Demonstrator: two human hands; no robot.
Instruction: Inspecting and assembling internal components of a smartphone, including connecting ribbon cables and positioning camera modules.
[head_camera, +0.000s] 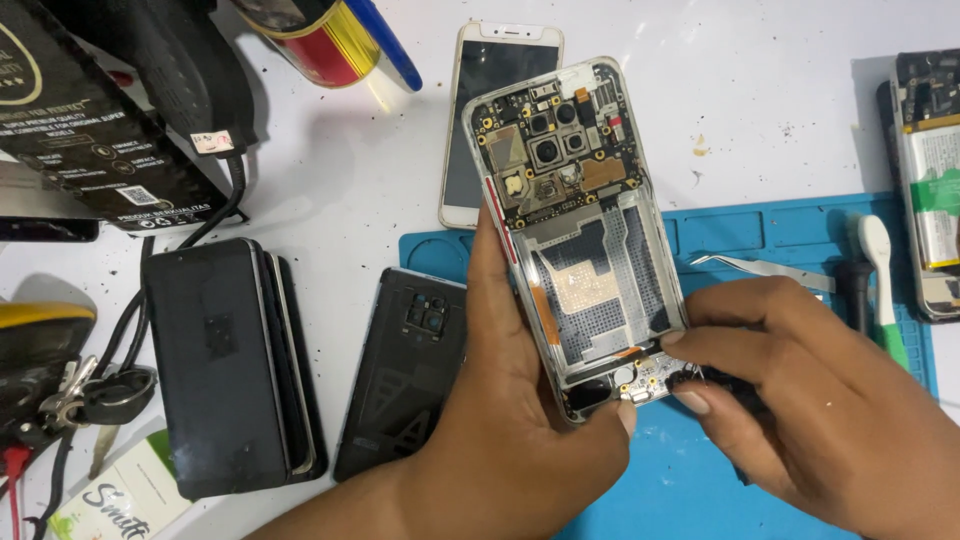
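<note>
The opened phone (585, 235) sits tilted in the left hand (500, 420), back cover off, circuit board and camera modules up top, empty battery bay below. That hand cups it from beneath, thumb along the left edge, fingers closed round the frame. The right hand (800, 400) is curled at the phone's bottom end, fingertips pinched on something small and dark there; what it is I cannot tell. Beneath both hands lies a blue mat (700, 480). Just beyond the right hand rest tweezers (760, 266) and a white brush (882, 280). Left of the left hand lies a black back cover (405, 370).
</note>
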